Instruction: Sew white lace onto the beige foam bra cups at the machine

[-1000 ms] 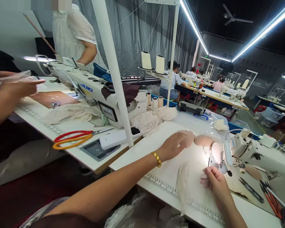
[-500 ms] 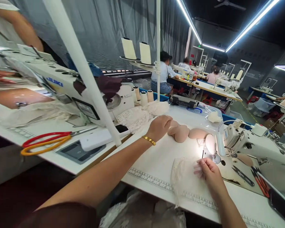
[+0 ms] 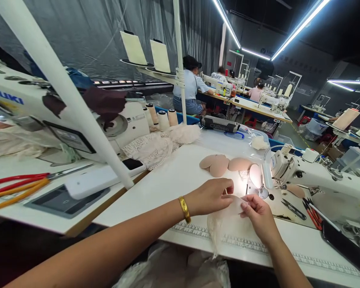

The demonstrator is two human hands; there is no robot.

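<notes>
In front of me, my left hand (image 3: 214, 196) has its thumb and fingers closed on the left edge of a pale, rounded bra pad (image 3: 235, 205). My right hand (image 3: 256, 214) pinches at the right edge of the pad, where cream lace fabric (image 3: 215, 232) is gathered too; the overlap under the fingers is hidden. The lace hangs toward the table's front edge, over the printed ruler strip. Beyond the hands lie several beige bra pads (image 3: 219, 165) in an overlapping row. A lit sewing machine (image 3: 288, 166) stands to the right, with a pad by its needle area.
Thread snips (image 3: 293, 209), red-handled snips (image 3: 312, 215) and a black phone (image 3: 345, 248) lie at the right. At the left are a slanted white pole (image 3: 78, 108), another sewing machine (image 3: 15, 104) and large scissors (image 3: 21, 186). Several thread cones (image 3: 163, 121) stand behind cream lace (image 3: 150, 146).
My left hand has come back from the pile of pads to meet my right hand, and a pad now shows between them. The view has turned to the right.
</notes>
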